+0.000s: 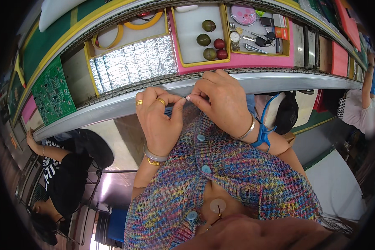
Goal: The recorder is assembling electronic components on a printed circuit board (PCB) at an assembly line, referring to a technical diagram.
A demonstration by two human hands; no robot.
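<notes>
Pinching knitted cardigan (221, 166) hem | left hand (158, 121), right hand (221, 102) | both grips closed on it

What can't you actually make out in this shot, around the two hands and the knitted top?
- Head view: whatever the left hand and right hand pinch is too small, hidden by the fingertips.
- The hem of the knitted cardigan is covered by both hands.
- Items in the pink tray are too small to identify.

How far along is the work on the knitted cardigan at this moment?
Done: three blue buttons sit along the multicolour cardigan front. In hand: left hand and right hand pinch its top edge together. Whether anything is left there cannot be told; the fingers hide that spot.
</notes>
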